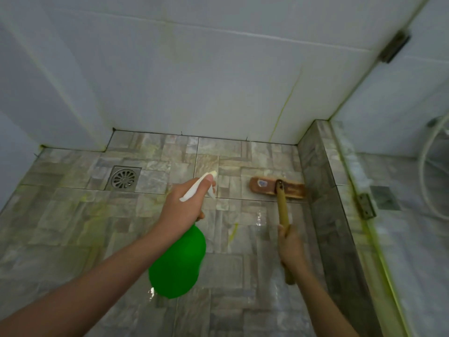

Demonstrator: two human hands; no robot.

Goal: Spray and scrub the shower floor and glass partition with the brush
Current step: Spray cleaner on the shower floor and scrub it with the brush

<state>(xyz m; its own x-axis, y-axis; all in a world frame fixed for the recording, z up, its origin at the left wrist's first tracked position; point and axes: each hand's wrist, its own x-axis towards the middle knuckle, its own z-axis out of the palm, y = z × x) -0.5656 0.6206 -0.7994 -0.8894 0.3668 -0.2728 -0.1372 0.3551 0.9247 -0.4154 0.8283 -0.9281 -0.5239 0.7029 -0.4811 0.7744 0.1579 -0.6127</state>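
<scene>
My left hand grips the white trigger head of a green spray bottle, its nozzle pointing at the far part of the stone-tiled shower floor. My right hand holds the wooden handle of a long brush. The brush's wooden head lies flat on the floor against the low tiled curb on the right. The glass partition rises from that curb, with yellow-green streaks along its lower edge. Wet patches shine on the floor near the brush.
A round metal drain sits in the floor at the back left. White tiled walls close the back and left. Metal hinges hold the glass. A white hose hangs beyond the glass.
</scene>
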